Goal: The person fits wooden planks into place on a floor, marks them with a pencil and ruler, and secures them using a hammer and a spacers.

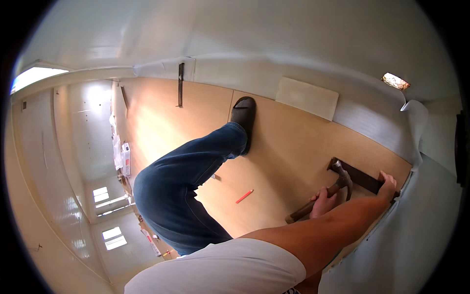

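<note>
My left hand (387, 184) is closed on the far-right end of a flat dark metal pull bar (361, 177), which lies on the light-brown floor panel (274, 142) near its right edge. In my right hand (323, 203), partly behind my left forearm, is a claw hammer (343, 179) with a wooden handle. The hammer's head is over the bar's left end; whether they touch I cannot tell. A red pencil (244, 196) lies on the panel to the left of the hammer.
My bent leg in jeans (186, 161) and my dark shoe (243, 113) take up the middle. Along the wall lie a pale rectangular board (307, 97) and another dark metal bar (180, 85). A torn hole (395, 81) shows in the wall. Packages (126, 159) lie far left.
</note>
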`<control>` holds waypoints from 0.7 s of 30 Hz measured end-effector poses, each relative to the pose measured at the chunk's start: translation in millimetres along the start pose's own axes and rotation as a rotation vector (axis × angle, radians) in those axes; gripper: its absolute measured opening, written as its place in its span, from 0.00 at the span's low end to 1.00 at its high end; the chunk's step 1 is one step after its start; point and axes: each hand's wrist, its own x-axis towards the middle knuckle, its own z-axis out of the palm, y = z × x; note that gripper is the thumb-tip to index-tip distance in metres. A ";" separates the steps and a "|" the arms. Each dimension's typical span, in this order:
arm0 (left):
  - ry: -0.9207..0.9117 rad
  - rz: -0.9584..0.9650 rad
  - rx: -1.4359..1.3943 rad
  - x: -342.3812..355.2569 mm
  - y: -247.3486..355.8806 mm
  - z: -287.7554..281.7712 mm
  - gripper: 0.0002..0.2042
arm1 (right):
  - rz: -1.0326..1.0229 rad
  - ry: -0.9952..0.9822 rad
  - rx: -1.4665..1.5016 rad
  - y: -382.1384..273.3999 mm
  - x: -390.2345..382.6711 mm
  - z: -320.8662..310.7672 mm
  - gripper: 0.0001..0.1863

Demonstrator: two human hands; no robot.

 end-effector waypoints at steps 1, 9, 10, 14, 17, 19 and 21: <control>0.014 0.018 -0.028 2.9 -4.5 5.5 0.21 | 0.024 -0.089 0.002 -1.6 -2.7 -1.1 0.09; 0.007 0.072 -0.014 11.2 3.5 2.4 0.22 | -0.016 -0.001 0.342 22.8 49.2 -35.7 0.10; -0.034 0.045 -0.023 6.7 -4.6 18.3 0.21 | 0.022 -0.082 0.112 14.3 4.7 -5.6 0.09; 0.023 0.066 -0.005 4.3 0.0 14.7 0.20 | -0.027 -0.167 -0.050 -11.2 0.3 -12.7 0.08; 0.071 0.075 0.028 1.2 -1.3 12.8 0.19 | -0.073 -0.069 0.285 8.4 36.4 -28.6 0.07; 0.033 0.077 0.041 3.6 -4.7 18.8 0.19 | -0.040 0.004 0.246 14.2 30.2 -19.9 0.08; 0.039 0.087 0.020 -2.7 -0.6 24.1 0.19 | -0.103 -0.125 -0.160 4.4 -7.2 1.3 0.08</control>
